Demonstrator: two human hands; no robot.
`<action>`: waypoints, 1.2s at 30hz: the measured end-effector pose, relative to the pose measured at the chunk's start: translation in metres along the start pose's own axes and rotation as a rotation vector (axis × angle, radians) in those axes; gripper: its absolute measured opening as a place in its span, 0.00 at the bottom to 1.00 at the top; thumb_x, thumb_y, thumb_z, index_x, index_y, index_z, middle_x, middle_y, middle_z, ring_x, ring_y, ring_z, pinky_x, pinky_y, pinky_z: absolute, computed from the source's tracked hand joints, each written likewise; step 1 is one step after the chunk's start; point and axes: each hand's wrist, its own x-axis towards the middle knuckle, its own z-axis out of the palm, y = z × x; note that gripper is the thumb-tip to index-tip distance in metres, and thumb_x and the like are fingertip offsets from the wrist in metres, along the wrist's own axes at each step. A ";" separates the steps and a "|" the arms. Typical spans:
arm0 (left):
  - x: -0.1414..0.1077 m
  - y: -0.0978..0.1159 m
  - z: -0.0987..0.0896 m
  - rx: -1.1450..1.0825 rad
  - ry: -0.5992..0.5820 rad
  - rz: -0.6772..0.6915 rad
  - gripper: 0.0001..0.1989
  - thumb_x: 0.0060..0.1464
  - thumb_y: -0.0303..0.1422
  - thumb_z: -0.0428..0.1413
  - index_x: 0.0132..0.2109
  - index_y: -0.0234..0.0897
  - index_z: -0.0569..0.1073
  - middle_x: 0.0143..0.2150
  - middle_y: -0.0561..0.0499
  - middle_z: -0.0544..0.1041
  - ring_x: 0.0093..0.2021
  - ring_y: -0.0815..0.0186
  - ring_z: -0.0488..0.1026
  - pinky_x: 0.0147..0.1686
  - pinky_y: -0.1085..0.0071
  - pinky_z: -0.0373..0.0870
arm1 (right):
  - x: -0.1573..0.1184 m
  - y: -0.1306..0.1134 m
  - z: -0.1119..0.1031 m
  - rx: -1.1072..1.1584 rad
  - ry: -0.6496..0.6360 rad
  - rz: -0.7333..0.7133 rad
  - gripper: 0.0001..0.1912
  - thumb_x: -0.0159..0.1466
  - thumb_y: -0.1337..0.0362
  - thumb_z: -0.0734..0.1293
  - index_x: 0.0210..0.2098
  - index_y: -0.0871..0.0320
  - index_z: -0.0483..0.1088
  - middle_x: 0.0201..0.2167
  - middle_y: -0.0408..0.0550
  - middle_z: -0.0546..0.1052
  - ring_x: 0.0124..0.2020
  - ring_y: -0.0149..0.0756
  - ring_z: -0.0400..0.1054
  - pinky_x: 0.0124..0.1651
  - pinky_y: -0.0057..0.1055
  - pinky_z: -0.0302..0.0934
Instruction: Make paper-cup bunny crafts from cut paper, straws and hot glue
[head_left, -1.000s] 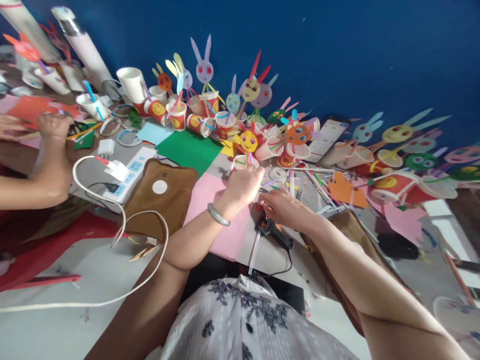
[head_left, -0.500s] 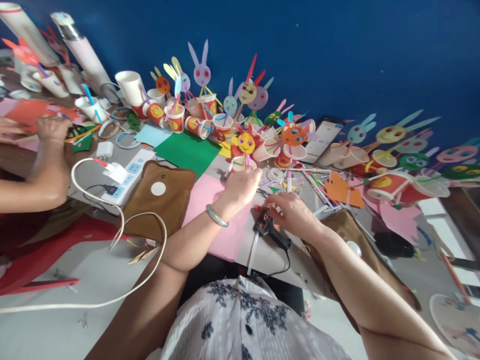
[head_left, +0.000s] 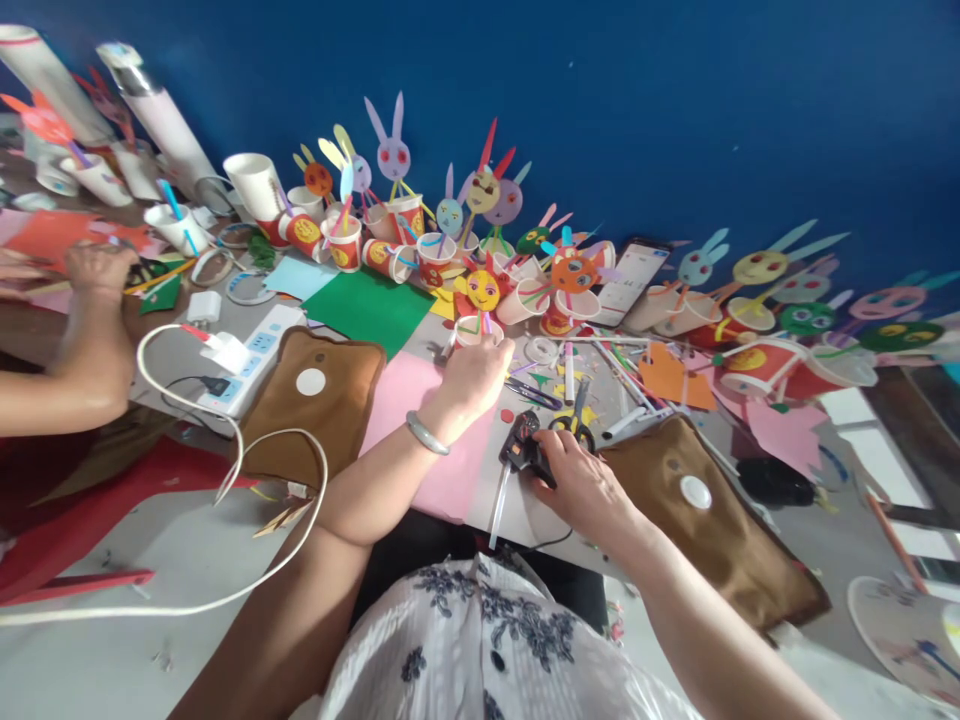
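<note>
My left hand (head_left: pixel 476 378) is closed at the near side of a paper cup (head_left: pixel 466 328) above the pink paper (head_left: pixel 397 420); its fingertips are partly hidden. A yellow paper face (head_left: pixel 482 290) with red pieces around it stands up from that cup. My right hand (head_left: pixel 581 475) is wrapped around the handle of a black hot glue gun (head_left: pixel 519 438). A clear glue stick (head_left: pixel 498 510) juts from the gun's rear toward me. Black-handled scissors (head_left: pixel 576 425) lie just beyond my right fingers, and dark tweezers (head_left: pixel 532 392) lie between the two hands.
Paper cups with rabbit faces (head_left: pixel 394 158) line the blue wall. A phone (head_left: pixel 634 278) leans among them. Brown pouches (head_left: pixel 315 400) lie on both sides. A power strip (head_left: pixel 259 355) with a white cable is at left, near another person's hand (head_left: pixel 101 265).
My right hand has moved from the glue gun's front end down to its handle and closed around it. The scissors and tweezers now show. My left hand stays at the cup.
</note>
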 end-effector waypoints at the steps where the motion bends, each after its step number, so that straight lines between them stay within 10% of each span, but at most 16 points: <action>1: 0.000 0.000 0.000 -0.002 0.000 -0.002 0.15 0.67 0.23 0.45 0.52 0.35 0.72 0.46 0.42 0.77 0.42 0.60 0.79 0.37 0.69 0.72 | 0.000 0.000 0.003 0.027 0.006 0.016 0.22 0.59 0.67 0.68 0.53 0.57 0.65 0.47 0.54 0.76 0.44 0.46 0.75 0.36 0.33 0.60; 17: 0.003 -0.001 -0.001 0.031 -0.009 -0.009 0.15 0.66 0.23 0.43 0.52 0.36 0.72 0.45 0.43 0.76 0.41 0.59 0.79 0.36 0.68 0.74 | -0.015 0.030 0.005 0.460 0.475 0.024 0.17 0.62 0.53 0.66 0.46 0.55 0.72 0.40 0.52 0.80 0.38 0.42 0.76 0.41 0.35 0.69; 25: 0.001 0.000 -0.002 0.026 -0.002 0.000 0.16 0.66 0.23 0.43 0.52 0.36 0.72 0.47 0.42 0.76 0.42 0.58 0.79 0.37 0.66 0.75 | 0.003 0.032 0.002 0.549 0.109 0.056 0.26 0.66 0.44 0.60 0.21 0.55 0.69 0.17 0.46 0.73 0.21 0.36 0.66 0.26 0.33 0.60; 36: 0.002 0.001 -0.005 0.046 -0.038 -0.005 0.17 0.67 0.22 0.42 0.54 0.34 0.72 0.47 0.40 0.75 0.43 0.59 0.78 0.38 0.67 0.74 | 0.014 0.031 0.005 0.576 0.025 0.127 0.31 0.67 0.42 0.58 0.15 0.54 0.66 0.15 0.46 0.73 0.22 0.37 0.69 0.32 0.33 0.61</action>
